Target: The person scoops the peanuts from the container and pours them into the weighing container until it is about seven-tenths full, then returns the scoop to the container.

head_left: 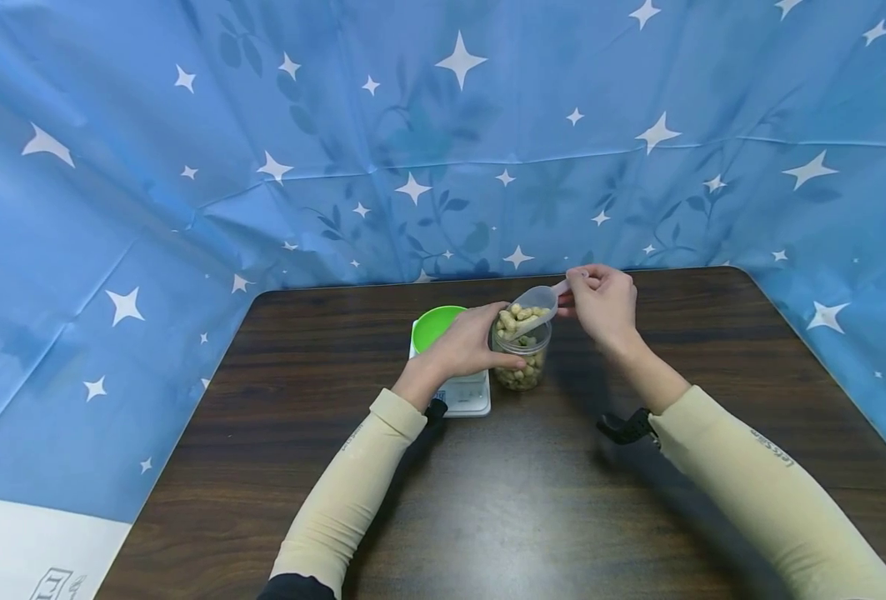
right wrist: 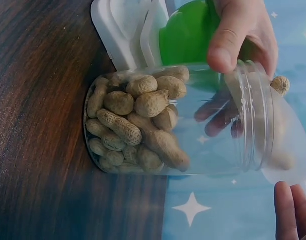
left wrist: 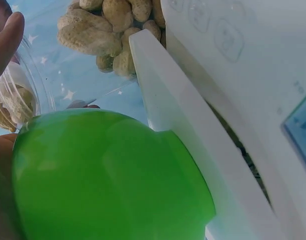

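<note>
A clear jar (head_left: 523,375) about half full of unshelled peanuts (right wrist: 138,120) stands upright on the table. My left hand (head_left: 468,342) grips it near the neck, thumb and fingers on either side. In my right hand (head_left: 603,307) is the handle of a translucent scoop (head_left: 542,297), held over the jar's mouth. Several peanuts (head_left: 516,318) lie in the scoop, which tilts down toward the left. Its lower part overlaps the jar's opening. In the right wrist view, only some right-hand fingertips (right wrist: 284,210) show beside the scoop.
Just left of the jar, a green bowl (head_left: 433,327) sits on a white kitchen scale (head_left: 468,400), partly behind my left hand and forearm. The dark wooden table (head_left: 533,508) meets a blue star-patterned curtain (head_left: 412,225) at its far edge.
</note>
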The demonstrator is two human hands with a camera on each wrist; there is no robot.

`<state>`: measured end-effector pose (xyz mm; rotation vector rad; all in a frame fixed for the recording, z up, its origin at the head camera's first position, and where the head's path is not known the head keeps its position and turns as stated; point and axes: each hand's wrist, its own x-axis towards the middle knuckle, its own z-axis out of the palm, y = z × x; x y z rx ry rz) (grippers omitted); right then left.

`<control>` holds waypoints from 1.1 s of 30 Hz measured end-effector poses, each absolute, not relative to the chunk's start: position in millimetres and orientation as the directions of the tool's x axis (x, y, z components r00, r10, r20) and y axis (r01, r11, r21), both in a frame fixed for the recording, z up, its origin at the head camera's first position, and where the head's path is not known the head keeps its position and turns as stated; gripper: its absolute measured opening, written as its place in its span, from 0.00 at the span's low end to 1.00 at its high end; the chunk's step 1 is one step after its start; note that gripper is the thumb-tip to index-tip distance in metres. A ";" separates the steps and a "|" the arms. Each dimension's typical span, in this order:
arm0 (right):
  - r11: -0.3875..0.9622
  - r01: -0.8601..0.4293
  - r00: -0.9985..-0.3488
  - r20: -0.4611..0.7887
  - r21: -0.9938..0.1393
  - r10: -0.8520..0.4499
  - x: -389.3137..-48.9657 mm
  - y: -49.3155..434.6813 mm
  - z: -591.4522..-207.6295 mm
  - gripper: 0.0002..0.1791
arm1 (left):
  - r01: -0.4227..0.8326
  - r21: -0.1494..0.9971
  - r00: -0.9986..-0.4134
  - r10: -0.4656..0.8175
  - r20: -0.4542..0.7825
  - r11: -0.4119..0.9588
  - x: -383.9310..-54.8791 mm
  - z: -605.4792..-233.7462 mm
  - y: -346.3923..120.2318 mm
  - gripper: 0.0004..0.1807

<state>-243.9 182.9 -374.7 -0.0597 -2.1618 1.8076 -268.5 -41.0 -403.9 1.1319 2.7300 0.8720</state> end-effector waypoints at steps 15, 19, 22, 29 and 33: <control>0.098 -0.075 -0.964 0.098 -0.992 0.249 -240.7 192.7 -374.4 0.21 | 0.632 0.514 -0.730 0.668 0.145 0.580 -267.5 -402.4 -41.3 0.47; 0.046 -0.055 -0.963 0.065 -0.997 0.262 -240.0 196.7 -377.5 0.20 | 0.637 0.513 -0.723 0.677 0.138 0.576 -267.3 -404.1 -39.8 0.48; 0.007 -0.049 -0.966 0.049 -0.999 0.252 -240.7 198.3 -379.1 0.19 | 0.628 0.523 -0.728 0.673 0.133 0.576 -266.9 -404.5 -39.9 0.49; -0.091 -0.032 -0.969 0.009 -0.995 0.247 -244.6 198.5 -378.5 0.13 | 0.616 0.529 -0.739 0.661 0.130 0.584 -266.2 -402.3 -42.1 0.50; -0.112 -0.028 -0.969 -0.001 -0.993 0.247 -245.6 199.8 -377.9 0.11 | 0.622 0.520 -0.736 0.664 0.134 0.585 -266.9 -402.3 -42.1 0.51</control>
